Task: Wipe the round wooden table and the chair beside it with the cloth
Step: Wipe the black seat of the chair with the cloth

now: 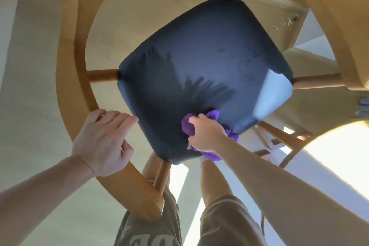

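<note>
You are looking straight down on the chair (71,50), its dark blue seat (203,62) ringed by a curved wooden rail. Your right hand (205,134) grips a bunched purple cloth (187,128) and presses it on the seat near its front edge. Darker streaks fan out across the seat just above the cloth. Your left hand (101,142) rests on the rail at the left, fingers loosely bent over it, just beside the seat's corner. Wooden spindles join the seat to the rail. Your shorts (223,223) and legs show below, over a pale floor (40,106) with bright sunlit patches.
</note>
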Available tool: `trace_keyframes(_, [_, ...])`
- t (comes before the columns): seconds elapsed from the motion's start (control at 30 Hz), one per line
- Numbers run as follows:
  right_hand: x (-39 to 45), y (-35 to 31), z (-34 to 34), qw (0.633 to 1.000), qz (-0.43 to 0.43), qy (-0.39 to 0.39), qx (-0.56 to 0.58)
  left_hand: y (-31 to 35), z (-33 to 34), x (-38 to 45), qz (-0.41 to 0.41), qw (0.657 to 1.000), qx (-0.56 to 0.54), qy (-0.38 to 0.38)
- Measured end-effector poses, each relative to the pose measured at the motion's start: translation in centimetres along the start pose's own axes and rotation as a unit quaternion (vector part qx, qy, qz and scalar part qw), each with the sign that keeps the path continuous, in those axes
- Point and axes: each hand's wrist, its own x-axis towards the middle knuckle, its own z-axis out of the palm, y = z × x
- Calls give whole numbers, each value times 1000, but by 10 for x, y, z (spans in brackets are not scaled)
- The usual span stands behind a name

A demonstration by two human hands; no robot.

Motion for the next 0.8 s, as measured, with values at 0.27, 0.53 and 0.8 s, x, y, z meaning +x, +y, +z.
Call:
trace_keyframes(0.27, [-12, 96, -42, 887, 237, 291, 269, 34, -10, 51, 96, 986, -15, -138])
trace_keyframes(0.53, [0, -12, 24, 958, 144, 160, 190, 73, -1, 198, 153, 982, 49, -105])
trace_keyframes(0.8, [-26, 47, 5, 817, 289, 339, 366, 63, 26, 225, 208, 952, 178, -134])
